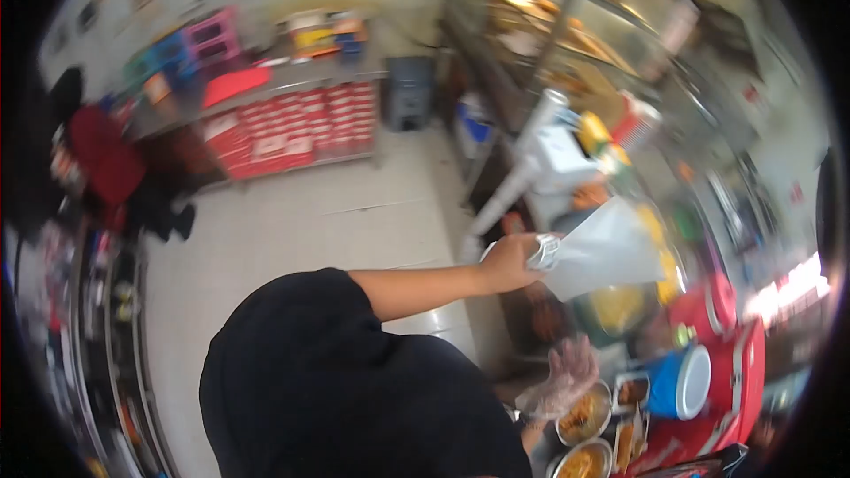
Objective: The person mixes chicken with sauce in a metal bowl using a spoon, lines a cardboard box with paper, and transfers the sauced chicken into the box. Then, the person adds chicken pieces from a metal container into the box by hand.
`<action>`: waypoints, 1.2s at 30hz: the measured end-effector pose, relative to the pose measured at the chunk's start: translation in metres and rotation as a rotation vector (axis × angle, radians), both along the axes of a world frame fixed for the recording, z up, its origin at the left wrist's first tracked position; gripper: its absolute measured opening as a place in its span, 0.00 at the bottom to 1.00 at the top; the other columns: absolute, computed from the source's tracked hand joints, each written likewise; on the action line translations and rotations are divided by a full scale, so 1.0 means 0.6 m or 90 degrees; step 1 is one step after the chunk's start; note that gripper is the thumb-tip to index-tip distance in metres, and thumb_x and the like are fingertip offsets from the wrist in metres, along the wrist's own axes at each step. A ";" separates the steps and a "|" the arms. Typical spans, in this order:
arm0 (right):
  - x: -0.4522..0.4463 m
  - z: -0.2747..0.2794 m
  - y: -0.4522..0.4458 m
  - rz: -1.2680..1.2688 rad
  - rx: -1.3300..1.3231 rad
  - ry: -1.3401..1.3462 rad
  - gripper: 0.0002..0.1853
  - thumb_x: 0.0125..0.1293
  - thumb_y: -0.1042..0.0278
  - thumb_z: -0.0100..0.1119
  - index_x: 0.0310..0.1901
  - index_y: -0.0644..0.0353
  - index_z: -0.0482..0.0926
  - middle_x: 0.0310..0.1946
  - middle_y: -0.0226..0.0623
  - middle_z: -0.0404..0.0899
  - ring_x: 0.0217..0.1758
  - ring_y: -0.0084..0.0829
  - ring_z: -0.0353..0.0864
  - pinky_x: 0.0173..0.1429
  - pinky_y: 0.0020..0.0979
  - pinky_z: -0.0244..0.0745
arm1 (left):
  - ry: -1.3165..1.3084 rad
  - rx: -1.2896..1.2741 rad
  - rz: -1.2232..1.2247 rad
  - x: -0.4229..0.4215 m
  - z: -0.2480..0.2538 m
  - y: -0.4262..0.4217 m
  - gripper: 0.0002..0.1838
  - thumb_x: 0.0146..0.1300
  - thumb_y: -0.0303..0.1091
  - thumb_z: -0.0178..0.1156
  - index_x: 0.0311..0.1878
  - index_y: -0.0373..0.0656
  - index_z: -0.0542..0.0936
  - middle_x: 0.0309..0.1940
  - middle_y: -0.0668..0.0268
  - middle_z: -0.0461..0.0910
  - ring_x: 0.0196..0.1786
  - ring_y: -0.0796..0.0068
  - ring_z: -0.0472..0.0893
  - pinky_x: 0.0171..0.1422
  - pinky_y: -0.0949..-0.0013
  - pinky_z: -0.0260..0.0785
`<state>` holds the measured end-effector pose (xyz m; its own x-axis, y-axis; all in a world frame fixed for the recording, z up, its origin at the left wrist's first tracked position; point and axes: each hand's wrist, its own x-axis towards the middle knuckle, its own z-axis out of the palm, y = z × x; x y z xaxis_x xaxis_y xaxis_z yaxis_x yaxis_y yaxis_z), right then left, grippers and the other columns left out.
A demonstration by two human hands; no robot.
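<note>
My left hand (513, 263) is bare and closed on one corner of a translucent white sheet (611, 248), paper or plastic; I cannot tell which. A small white piece with print (546, 252) shows at the same grip. Lower down, my right hand (567, 378) wears a clear plastic glove, its fingers apart and nothing seen in them. Just beside that hand is a metal bowl of orange-yellow food (584, 416), with a second bowl of similar food (584, 462) below it. Partly behind the sheet lies a container of yellowish food (617, 308), blurred.
Small white trays (630, 392) of food, a blue tub with white lid (693, 381) and a red box (748, 381) stand near my right hand. A glass display case (567, 26), a grey bin (410, 93) and a metal table (354, 71) are farther off. Another person (106, 155) is at far left.
</note>
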<state>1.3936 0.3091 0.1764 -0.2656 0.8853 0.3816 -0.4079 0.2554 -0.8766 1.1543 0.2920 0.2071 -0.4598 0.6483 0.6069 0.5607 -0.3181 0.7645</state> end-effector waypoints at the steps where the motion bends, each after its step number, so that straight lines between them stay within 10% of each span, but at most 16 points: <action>1: -0.068 0.008 -0.027 0.050 -0.036 0.000 0.34 0.57 0.59 0.61 0.61 0.55 0.56 0.60 0.54 0.63 0.56 0.42 0.72 0.50 0.34 0.75 | -0.011 -0.104 0.053 -0.025 0.006 -0.077 0.24 0.49 0.33 0.63 0.53 0.44 0.75 0.37 0.59 0.81 0.35 0.65 0.82 0.41 0.67 0.72; 6: -0.373 -0.029 -0.204 0.337 -0.114 -0.032 0.40 0.53 0.84 0.58 0.64 0.50 0.49 0.60 0.52 0.62 0.57 0.46 0.70 0.49 0.38 0.75 | 0.139 -0.237 0.285 -0.115 -0.043 -0.395 0.22 0.46 0.28 0.60 0.48 0.39 0.76 0.50 0.60 0.76 0.31 0.58 0.80 0.38 0.63 0.74; 13: -0.585 -0.094 -0.498 0.539 -0.322 -0.103 0.44 0.55 0.77 0.64 0.68 0.48 0.47 0.51 0.39 0.65 0.48 0.29 0.71 0.50 0.31 0.70 | 0.165 -0.343 0.455 -0.173 -0.092 -0.696 0.26 0.46 0.34 0.62 0.53 0.41 0.74 0.46 0.60 0.78 0.28 0.59 0.80 0.34 0.61 0.74; 16: -0.640 -0.078 -0.584 0.602 -0.001 -0.143 0.42 0.55 0.76 0.64 0.67 0.50 0.49 0.51 0.38 0.65 0.48 0.29 0.70 0.50 0.30 0.70 | 0.061 -0.373 0.472 -0.191 -0.098 -0.775 0.25 0.47 0.38 0.63 0.51 0.42 0.75 0.47 0.60 0.77 0.30 0.59 0.81 0.35 0.61 0.74; 18: -0.659 -0.035 -0.637 0.674 -0.092 -0.181 0.39 0.56 0.75 0.63 0.66 0.51 0.52 0.51 0.38 0.66 0.49 0.30 0.70 0.52 0.31 0.69 | -0.025 -0.390 0.488 -0.216 -0.098 -0.816 0.24 0.47 0.40 0.64 0.49 0.42 0.76 0.48 0.60 0.77 0.32 0.59 0.81 0.36 0.60 0.74; 25: -0.850 -0.137 -0.745 0.661 -0.151 -0.239 0.16 0.63 0.69 0.56 0.51 0.66 0.71 0.40 0.32 0.75 0.40 0.25 0.74 0.43 0.28 0.73 | -0.269 -0.268 0.417 -0.381 -0.118 -1.011 0.26 0.51 0.40 0.67 0.53 0.42 0.75 0.53 0.62 0.75 0.38 0.70 0.81 0.46 0.72 0.72; 29: -1.007 -0.146 -0.860 0.833 -0.061 -0.220 0.28 0.61 0.70 0.58 0.62 0.60 0.60 0.52 0.36 0.69 0.51 0.30 0.71 0.54 0.32 0.70 | -0.413 0.150 0.591 -0.507 -0.173 -1.148 0.31 0.51 0.35 0.69 0.58 0.36 0.71 0.52 0.67 0.76 0.53 0.80 0.73 0.58 0.70 0.65; 36: -1.183 -0.026 -1.242 1.391 -0.297 -0.344 0.23 0.63 0.70 0.56 0.59 0.63 0.64 0.46 0.36 0.73 0.45 0.26 0.74 0.49 0.27 0.72 | -0.590 0.138 0.796 -0.571 -0.114 -1.496 0.27 0.59 0.39 0.61 0.61 0.43 0.69 0.53 0.72 0.74 0.41 0.84 0.71 0.39 0.78 0.64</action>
<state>0.6838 -0.4359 0.1608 -0.5888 -0.8015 -0.1043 0.5175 -0.2748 -0.8104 0.8116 -0.6058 0.1385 -0.8681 -0.4724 -0.1523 -0.0774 -0.1742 0.9817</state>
